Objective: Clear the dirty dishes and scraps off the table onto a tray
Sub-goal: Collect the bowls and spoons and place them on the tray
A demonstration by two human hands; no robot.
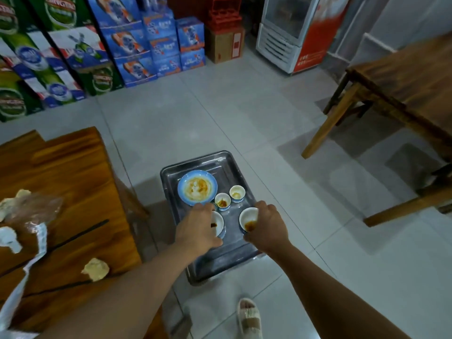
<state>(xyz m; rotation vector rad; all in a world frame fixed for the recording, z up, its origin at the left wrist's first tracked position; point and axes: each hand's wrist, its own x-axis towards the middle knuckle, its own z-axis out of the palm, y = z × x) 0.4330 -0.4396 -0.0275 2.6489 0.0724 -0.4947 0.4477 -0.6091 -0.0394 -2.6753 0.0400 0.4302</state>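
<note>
Both forearms outstretched, left hand (198, 223) and right hand (267, 225) fingers each gripping a bowl over tray (227, 162)

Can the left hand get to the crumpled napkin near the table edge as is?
Probably not right away. The left hand grips a small bowl over the tray, so that grip is taken. The napkin lies bare on the wooden table beside the left forearm, nothing covering it.

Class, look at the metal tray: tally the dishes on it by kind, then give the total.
Blue-rimmed plate: 1
Small bowls: 4, two free ones, one under the left hand, one at the right hand
Total on the tray: 5
</note>
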